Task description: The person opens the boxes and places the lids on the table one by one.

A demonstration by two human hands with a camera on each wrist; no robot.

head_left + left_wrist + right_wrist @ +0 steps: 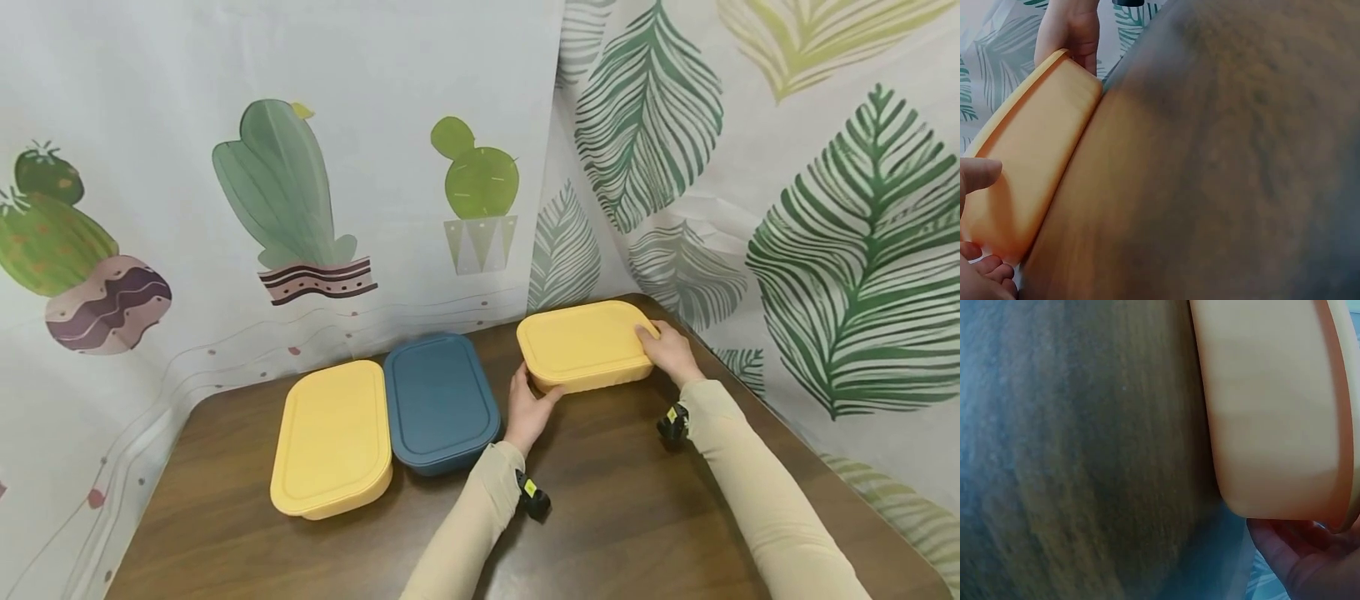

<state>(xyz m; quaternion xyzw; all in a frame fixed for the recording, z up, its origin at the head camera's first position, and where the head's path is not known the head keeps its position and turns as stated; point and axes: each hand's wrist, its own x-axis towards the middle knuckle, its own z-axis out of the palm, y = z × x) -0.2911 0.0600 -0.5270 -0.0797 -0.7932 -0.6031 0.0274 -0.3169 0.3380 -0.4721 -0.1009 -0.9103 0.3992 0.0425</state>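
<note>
A yellow lidded food container [588, 342] is at the back right of the table, with both hands on it. My left hand [528, 410] grips its left end; in the left wrist view the thumb [982, 174] lies along the front wall and the fingertips [997, 270] curl at the near corner. At the other end, my right hand [671, 350] holds the right side, its thumb on the lid's edge and its fingers [1279, 547] against the end wall. The container's bottom edge appears to meet the table in both wrist views.
Left of the hands, a blue lidded container [442, 400] and a second yellow lidded container [333, 437] lie side by side on the brown wooden table [600, 492]. Printed cloth with cacti and leaves [405, 83] hangs along the table's back and right edges.
</note>
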